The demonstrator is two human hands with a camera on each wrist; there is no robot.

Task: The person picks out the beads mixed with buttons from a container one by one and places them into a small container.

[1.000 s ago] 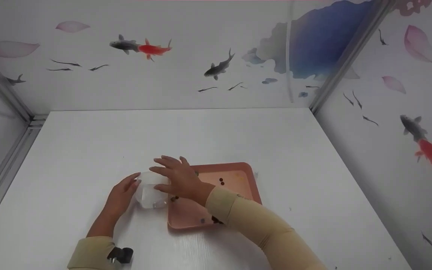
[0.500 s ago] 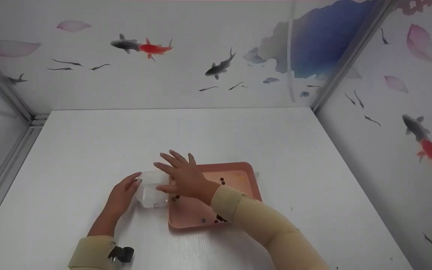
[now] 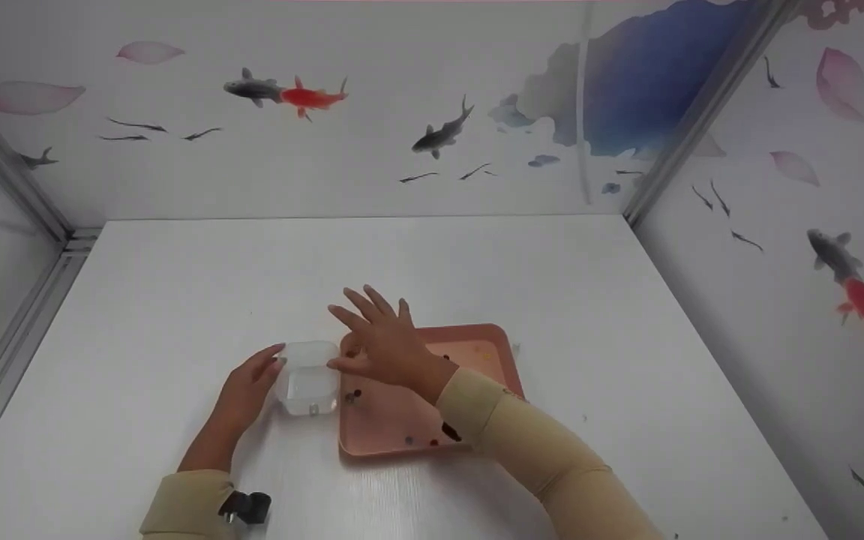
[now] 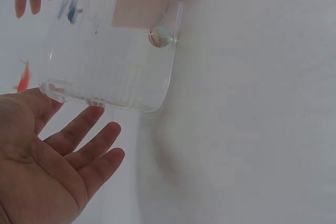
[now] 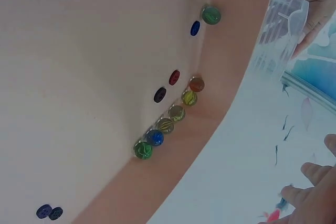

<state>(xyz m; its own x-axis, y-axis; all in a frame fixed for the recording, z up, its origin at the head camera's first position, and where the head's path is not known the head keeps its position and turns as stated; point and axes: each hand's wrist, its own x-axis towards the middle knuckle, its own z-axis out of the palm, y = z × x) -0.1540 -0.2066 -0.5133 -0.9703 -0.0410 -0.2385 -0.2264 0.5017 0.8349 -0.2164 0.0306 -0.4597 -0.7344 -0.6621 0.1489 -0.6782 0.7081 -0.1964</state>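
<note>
A clear plastic box (image 3: 310, 390) with its lid (image 3: 310, 352) raised stands against the left side of a pink tray (image 3: 387, 450). A single glass marble (image 4: 159, 36) lies in the box. My left hand (image 3: 243, 394) touches the box's left side with thumb and fingertips, the other fingers loosely extended. Over the tray's left part is my right hand (image 3: 391, 349), fingers spread, thumb pointing at the box, nothing held. In the right wrist view, several marbles (image 5: 166, 125) line the tray's edge, with a red button (image 5: 174, 77) and a dark button (image 5: 160, 95) beside them.
A white tabletop (image 3: 199, 292) surrounds the tray. Printed panels (image 3: 342, 165) with fish and petals close off the back and right. More dark blue buttons (image 5: 44, 211) lie elsewhere in the tray. The right sleeve (image 3: 522, 435) covers the tray's lower right corner.
My right hand has moved right and away from me, off the box and over the tray, its fingers spread wider. The left hand stays at the box.
</note>
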